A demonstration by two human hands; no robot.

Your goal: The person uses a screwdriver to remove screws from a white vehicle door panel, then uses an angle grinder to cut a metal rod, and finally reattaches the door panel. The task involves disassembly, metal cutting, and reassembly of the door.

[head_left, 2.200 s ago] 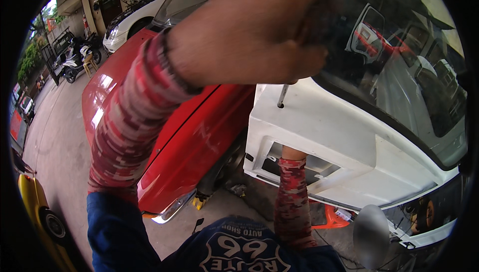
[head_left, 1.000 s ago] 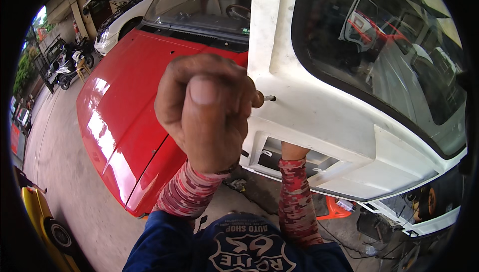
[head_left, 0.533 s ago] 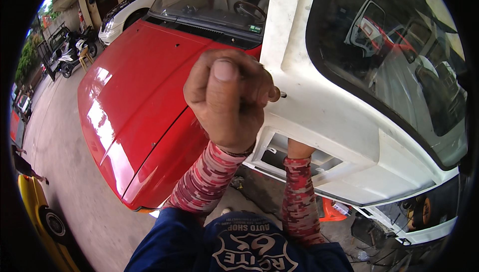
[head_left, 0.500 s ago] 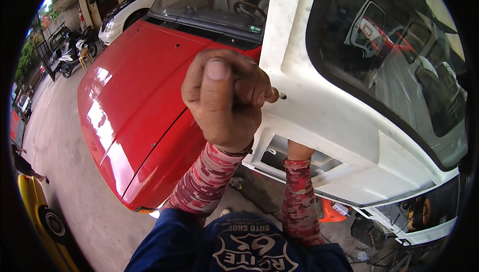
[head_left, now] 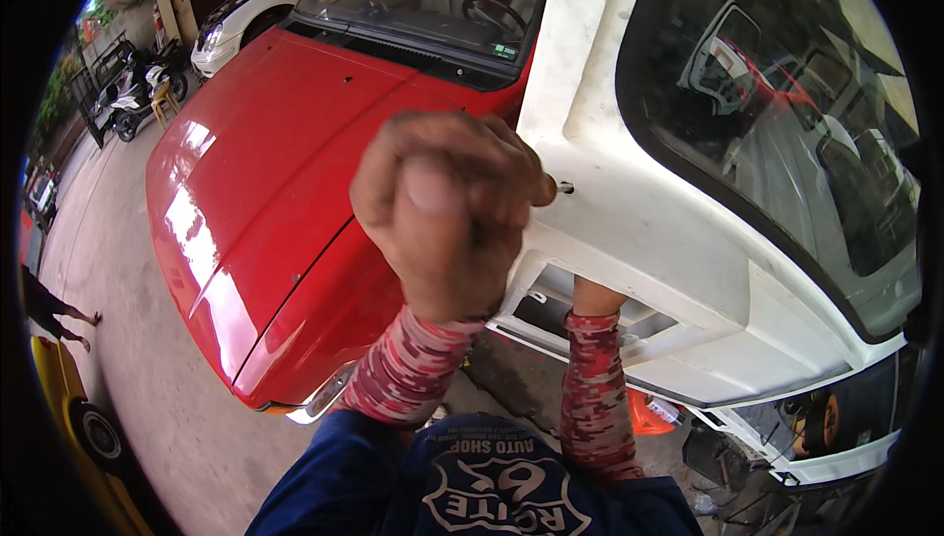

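Note:
My left hand [head_left: 442, 207] is closed in a fist, raised before a white vehicle panel [head_left: 649, 231] with a dark-edged window [head_left: 787, 143]. Its fingers point toward a small dark hole [head_left: 565, 188] in the panel, at the edge of the hand. What the fist holds, if anything, is hidden behind the blurred fingers. Lower down, my right hand [head_left: 596, 295] reaches into a rectangular opening [head_left: 678, 323] in the same panel. Only its wrist end shows; the fingers are out of sight inside. Patterned red sleeves cover both forearms.
A red car [head_left: 265, 172] stands close on the left, its hood beside my left arm. Farther back are a white car [head_left: 241, 10] and a motorbike [head_left: 138, 93]. A yellow car [head_left: 74, 408] and a person [head_left: 54, 310] are at far left. An orange object [head_left: 649, 413] lies below the panel.
My left fist has shifted slightly down and turned; a tan, rounded piece seen by its fingers earlier is no longer distinct. My right hand stays in the opening. The view has moved a little.

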